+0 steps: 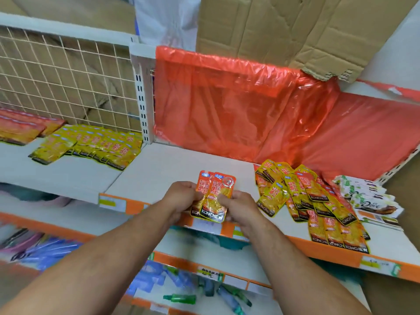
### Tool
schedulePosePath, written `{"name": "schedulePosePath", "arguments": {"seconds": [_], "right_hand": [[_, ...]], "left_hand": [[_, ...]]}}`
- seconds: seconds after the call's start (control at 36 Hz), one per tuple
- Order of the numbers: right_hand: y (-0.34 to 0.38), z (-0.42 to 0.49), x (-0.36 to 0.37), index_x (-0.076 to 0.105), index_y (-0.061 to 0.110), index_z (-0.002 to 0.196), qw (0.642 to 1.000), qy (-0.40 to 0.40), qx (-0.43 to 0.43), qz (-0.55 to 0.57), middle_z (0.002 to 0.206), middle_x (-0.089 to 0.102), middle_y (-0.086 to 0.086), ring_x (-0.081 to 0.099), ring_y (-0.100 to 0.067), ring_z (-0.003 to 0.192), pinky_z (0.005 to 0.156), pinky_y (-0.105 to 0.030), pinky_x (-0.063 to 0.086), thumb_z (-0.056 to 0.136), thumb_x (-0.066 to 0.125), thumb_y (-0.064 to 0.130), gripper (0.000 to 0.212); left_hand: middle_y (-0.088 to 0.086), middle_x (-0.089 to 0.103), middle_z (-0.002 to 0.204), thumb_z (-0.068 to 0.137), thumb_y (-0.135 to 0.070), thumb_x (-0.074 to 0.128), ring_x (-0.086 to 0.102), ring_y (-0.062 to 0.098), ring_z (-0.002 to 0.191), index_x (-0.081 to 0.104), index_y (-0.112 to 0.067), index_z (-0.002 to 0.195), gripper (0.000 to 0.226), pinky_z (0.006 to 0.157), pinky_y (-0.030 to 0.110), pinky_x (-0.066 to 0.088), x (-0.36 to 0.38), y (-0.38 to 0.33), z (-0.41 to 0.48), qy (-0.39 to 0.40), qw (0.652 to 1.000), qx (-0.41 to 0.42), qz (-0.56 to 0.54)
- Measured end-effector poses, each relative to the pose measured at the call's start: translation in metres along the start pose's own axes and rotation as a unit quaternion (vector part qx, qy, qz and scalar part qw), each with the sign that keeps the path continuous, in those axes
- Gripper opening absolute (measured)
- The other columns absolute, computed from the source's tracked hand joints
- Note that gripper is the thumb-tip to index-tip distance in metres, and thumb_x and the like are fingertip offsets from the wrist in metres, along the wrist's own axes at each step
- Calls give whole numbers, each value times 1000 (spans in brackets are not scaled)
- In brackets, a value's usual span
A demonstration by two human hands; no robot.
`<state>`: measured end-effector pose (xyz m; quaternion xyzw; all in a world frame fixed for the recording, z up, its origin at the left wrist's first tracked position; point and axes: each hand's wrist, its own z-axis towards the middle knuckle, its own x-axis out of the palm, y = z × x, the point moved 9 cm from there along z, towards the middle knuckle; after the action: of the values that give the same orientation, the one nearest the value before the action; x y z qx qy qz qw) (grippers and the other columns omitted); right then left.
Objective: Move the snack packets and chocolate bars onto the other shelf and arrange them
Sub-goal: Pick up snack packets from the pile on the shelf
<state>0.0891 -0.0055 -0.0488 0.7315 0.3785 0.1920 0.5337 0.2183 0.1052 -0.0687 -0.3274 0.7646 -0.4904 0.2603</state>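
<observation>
Snack packets point(213, 198), a small orange stack, over the near edge of the shelf point(170, 167), mid-scene. Clamped from both sides: left grip point(181, 196) on the left edge, right grip point(236, 208) on the right. Long axis near to far, KONCHEW end nearest. Destination probably the arranged rows point(91, 144) far left, nearer the left grip; loose pile point(306, 201) just right. Glossy, crinkled foil; likely slippery.

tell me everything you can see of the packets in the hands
The held packets are a small overlapping stack of glossy orange-and-yellow plastic with a black KONCHEW band at the bottom. They are upright over the front edge of the white shelf, the left hand gripping their left side, the right hand their right.
</observation>
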Motion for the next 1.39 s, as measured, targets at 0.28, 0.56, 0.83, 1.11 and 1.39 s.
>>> {"name": "schedulePosePath", "arguments": {"seconds": [0.28,0.56,0.83,1.11,1.39], "right_hand": [[29,-12,145,71,4,96,999,18,-23,-27,79,73,-11,67,-13,53,53,-28,56,91,69,7,7],[54,-9,305,72,2,82,996,72,-42,-34,91,74,-25,68,-29,71,75,-53,57,82,71,0,3],[70,11,424,71,7,84,982,164,-65,-66,74,74,-8,67,-16,55,52,-26,54,88,69,4,5],[88,69,518,73,3,91,973,211,-67,-71,90,76,-18,67,-24,68,73,-41,55,88,70,5,4],[119,152,572,67,-2,81,971,209,-72,-95,71,62,-17,55,-23,60,53,-31,42,77,78,17,22]], "left_hand": [[6,66,63,88,6,62,60,16,50,64,-8,80,16,47,22,50,-153,1,-19,5,999,23,-26],[9,69,73,88,5,65,63,15,54,68,-6,89,11,53,23,50,-317,18,-28,-58,996,26,-69],[19,74,90,84,3,71,69,27,71,69,-1,96,13,71,36,59,-435,42,-30,-164,981,18,-107],[11,72,77,85,2,71,67,20,61,71,-7,82,9,59,28,55,-526,27,2,-251,965,30,-66],[7,66,61,84,3,68,58,17,51,70,-11,71,18,52,24,47,-586,-8,67,-296,955,22,-26]]}}
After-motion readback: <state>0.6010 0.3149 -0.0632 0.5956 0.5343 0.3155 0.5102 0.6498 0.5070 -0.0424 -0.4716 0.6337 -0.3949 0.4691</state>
